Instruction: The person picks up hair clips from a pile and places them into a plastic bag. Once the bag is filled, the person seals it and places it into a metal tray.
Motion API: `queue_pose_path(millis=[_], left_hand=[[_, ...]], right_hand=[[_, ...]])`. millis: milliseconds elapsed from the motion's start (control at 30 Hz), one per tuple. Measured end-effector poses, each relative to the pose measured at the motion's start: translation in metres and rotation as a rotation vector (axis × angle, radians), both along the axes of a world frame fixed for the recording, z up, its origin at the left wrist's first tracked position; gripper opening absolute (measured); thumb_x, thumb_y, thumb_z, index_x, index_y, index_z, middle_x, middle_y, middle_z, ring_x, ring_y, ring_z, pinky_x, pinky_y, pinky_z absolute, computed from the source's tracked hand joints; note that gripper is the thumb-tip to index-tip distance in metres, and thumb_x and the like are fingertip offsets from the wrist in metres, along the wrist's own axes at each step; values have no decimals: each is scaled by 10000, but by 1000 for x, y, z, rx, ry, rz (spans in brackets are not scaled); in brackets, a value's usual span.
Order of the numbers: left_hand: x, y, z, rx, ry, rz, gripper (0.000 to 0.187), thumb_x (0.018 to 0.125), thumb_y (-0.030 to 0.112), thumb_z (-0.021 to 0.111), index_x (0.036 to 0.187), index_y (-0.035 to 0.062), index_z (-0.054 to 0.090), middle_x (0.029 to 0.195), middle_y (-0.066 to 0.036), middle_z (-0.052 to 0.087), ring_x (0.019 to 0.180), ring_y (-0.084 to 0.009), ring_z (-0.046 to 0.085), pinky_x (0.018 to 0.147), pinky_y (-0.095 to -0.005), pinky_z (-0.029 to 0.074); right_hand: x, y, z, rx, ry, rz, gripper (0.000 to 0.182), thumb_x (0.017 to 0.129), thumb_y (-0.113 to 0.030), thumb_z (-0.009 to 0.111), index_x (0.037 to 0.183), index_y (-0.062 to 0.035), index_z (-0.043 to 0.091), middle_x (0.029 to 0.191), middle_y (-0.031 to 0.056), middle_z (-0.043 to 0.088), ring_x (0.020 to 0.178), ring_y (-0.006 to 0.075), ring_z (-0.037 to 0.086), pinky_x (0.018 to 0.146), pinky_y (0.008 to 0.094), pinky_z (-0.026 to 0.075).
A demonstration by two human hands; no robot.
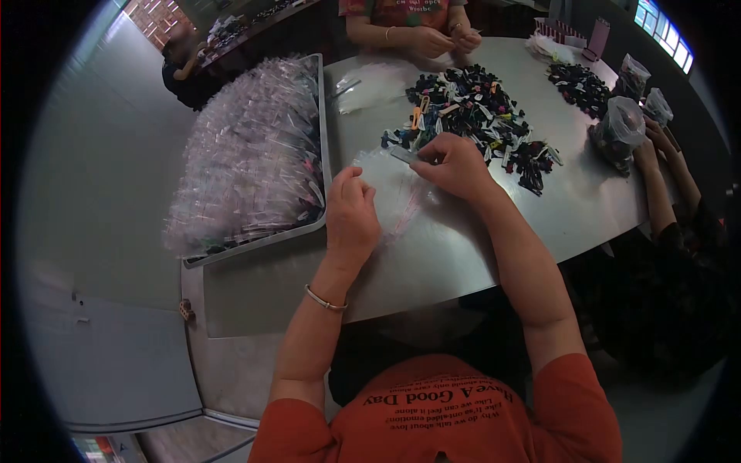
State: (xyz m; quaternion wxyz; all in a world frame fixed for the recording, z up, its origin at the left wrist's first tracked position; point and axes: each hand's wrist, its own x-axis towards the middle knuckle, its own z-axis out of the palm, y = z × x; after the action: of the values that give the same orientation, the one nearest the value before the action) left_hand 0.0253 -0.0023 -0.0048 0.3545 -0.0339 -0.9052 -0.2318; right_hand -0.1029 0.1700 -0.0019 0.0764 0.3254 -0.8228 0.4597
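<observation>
My right hand (pixel 455 166) pinches a flat grey bar (pixel 404 155) between thumb and fingers, over a spread of clear plastic bags (pixel 394 189). To the left of it, my left hand (pixel 353 208) is closed, fingers curled, at the left edge of these bags. Whether it grips a bag cannot be made out. Just beyond my right hand lies a large heap of small hair clips (pixel 471 100), mostly black, with white, orange and other coloured ones among them.
At the left, a grey tray (pixel 323 116) is piled high with filled clear bags (pixel 247 154). Across the metal table (pixel 455 255), a person's hands (pixel 444 42) work near more bags (pixel 374 85). Another person's hands (pixel 652 143) are beside a clip-filled plastic bag (pixel 621 123) at the right.
</observation>
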Motion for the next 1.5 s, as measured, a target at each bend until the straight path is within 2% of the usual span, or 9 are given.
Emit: queue_pose_path(millis=[300, 433, 500, 933, 1133, 1200, 1367, 1433, 1500], left_hand=[[-4, 4, 0, 14, 131, -41, 115, 823, 17, 578, 877, 0, 478, 1120, -213, 521, 1047, -370, 510, 897, -423, 411], [-5, 1, -2, 30, 150, -7, 115, 822, 19, 577, 878, 0, 479, 1119, -212, 520, 1046, -374, 508, 897, -427, 409], [-6, 1, -1, 44, 140, 12, 114, 822, 25, 576, 881, 2, 481, 1117, -210, 521, 1046, -371, 508, 897, -426, 409], [1, 11, 19, -10, 249, 31, 211, 829, 75, 600, 974, -10, 474, 1167, -233, 488, 1091, -378, 488, 964, -413, 366], [-10, 21, 22, 627, 200, 42, 313, 851, 195, 637, 1025, -25, 498, 1142, -189, 529, 1084, -272, 525, 938, -376, 394], [-15, 18, 33, 1398, -211, -252, 276, 886, 233, 609, 993, -10, 535, 1066, -134, 576, 991, -191, 578, 849, -330, 470], [-32, 20, 23, 1556, -261, -336, 254, 938, 268, 538, 962, 16, 567, 902, -65, 625, 848, -157, 636, 720, -305, 546], [-32, 22, 21, 1563, -272, -285, 259, 939, 272, 536, 933, 16, 577, 865, -64, 635, 798, -162, 651, 680, -302, 558], [-29, 20, 16, 1519, -285, -297, 245, 906, 239, 592, 918, -5, 583, 814, -102, 661, 691, -189, 658, 567, -285, 545]], right_hand=[[26, -16, -3, 293, 157, 271, 239, 684, -216, 694, 863, -57, 688, 855, 91, 613, 738, 260, 617, 649, 355, 496], [18, -2, 19, -61, -243, 384, 253, 717, -119, 638, 947, -26, 683, 906, 73, 637, 782, 170, 614, 686, 312, 492], [23, 2, 27, -388, -783, 578, 252, 738, -115, 619, 955, -1, 680, 1004, 75, 644, 802, 134, 606, 712, 291, 494], [29, -19, 15, -461, -643, 233, 187, 812, -203, 693, 879, -29, 695, 775, 21, 668, 696, 64, 566, 644, 208, 447], [25, -16, 19, -594, -693, 139, 153, 801, -201, 706, 805, -53, 671, 733, 13, 651, 655, 60, 523, 625, 205, 419], [24, -17, 15, -641, -723, 195, 152, 798, -198, 712, 783, -55, 660, 703, 2, 629, 639, 59, 515, 605, 203, 410], [26, -23, 11, -580, -571, 127, 181, 758, -157, 743, 849, -21, 666, 724, 21, 627, 653, 97, 547, 618, 227, 456], [27, -25, 10, -430, 75, -86, 306, 713, -122, 752, 976, -18, 634, 844, 54, 627, 706, 127, 571, 655, 253, 486], [24, -21, 12, -394, 149, -65, 467, 657, -119, 767, 1087, -53, 598, 950, 76, 608, 773, 188, 591, 705, 300, 498]])
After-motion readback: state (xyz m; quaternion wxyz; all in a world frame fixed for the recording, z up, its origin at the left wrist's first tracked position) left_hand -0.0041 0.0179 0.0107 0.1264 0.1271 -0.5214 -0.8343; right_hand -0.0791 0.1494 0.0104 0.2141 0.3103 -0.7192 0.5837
